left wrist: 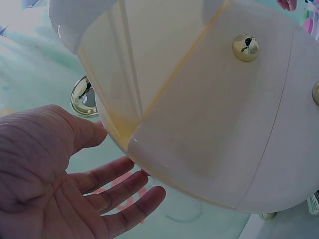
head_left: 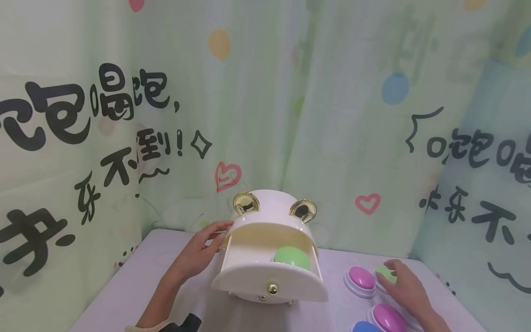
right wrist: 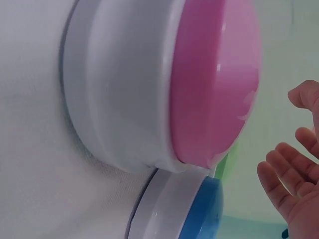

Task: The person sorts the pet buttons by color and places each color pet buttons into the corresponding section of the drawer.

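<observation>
The left hand (head_left: 205, 251) lies against the left side of the white box, fingers extended and gripping nothing; the right hand (head_left: 408, 288), loosely spread and also free of any hold, is at the green-topped round piece (head_left: 386, 274) on the right. Whether its fingertips touch that piece I cannot tell.

Behind everything hangs a pale green cloth (head_left: 257, 115) printed with black characters, hearts and coloured dots. Below it is the whitish table (head_left: 137, 272). The white box (head_left: 269, 205) stands upright on the table, its rounded top set above a drawer (head_left: 240, 279) that is pulled out. Inside the drawer, toward its right side, sits a light green dome (head_left: 292, 257).

On the table to the right of the box, a pink-topped piece (head_left: 361, 277) sits beside the green-topped one; nearer are a second pink-topped piece (head_left: 390, 317) and a blue-topped one (head_left: 365, 327). Two gold ears (head_left: 303, 210) crown the box, and a small gold knob (head_left: 273, 288) marks the drawer front.
</observation>
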Demonstrator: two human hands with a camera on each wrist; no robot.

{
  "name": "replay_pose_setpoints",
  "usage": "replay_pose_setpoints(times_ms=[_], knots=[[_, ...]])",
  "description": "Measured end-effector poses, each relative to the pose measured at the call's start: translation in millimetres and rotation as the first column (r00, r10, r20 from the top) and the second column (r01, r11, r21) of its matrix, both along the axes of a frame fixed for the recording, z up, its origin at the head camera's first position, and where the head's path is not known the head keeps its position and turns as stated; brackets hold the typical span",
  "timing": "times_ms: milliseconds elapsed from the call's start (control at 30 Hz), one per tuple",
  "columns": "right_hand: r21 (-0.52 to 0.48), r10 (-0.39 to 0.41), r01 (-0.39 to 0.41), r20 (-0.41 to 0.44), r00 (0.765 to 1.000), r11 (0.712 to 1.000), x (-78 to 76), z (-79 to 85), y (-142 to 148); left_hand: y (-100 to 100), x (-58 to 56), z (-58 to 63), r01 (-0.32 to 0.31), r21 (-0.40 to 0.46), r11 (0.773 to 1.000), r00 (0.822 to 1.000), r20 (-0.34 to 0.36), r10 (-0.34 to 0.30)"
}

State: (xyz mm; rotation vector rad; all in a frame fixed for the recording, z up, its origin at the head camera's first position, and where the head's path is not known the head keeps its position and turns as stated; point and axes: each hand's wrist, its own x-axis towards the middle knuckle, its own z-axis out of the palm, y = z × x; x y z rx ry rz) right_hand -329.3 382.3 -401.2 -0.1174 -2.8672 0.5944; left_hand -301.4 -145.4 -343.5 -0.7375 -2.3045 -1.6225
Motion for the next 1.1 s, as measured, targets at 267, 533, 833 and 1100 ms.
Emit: replay_pose_setpoints(times_ms=[267,533,833,1100], knots=[[0.001,0.007,-0.007,-0.013,1.0,1.0,-3.0,-2.4,8.4,0.5,-1.3,-0.5,-0.008,-0.007,1.0,1.0,0.009,0.008],[0.013,0.007,-0.007,-0.028,1.0,1.0,-4.9,-4.6,13.8,0.0,0.6,0.7,-0.005,-0.017,1.0,1.0,-0.001,0.004],[0.023,0.011,-0.01,-0.025,1.0,1.0,-13.5,-6.6,22.9,-0.8,0.3,0.1,-0.04,-0.022,0.999,0.999,0.023,0.041],[0.029,0.048,-0.047,-0.023,0.999,0.998,-22.5,-6.5,32.2,0.6,-2.0,-1.3,0.0,0.007,1.0,1.0,0.021,-0.001]])
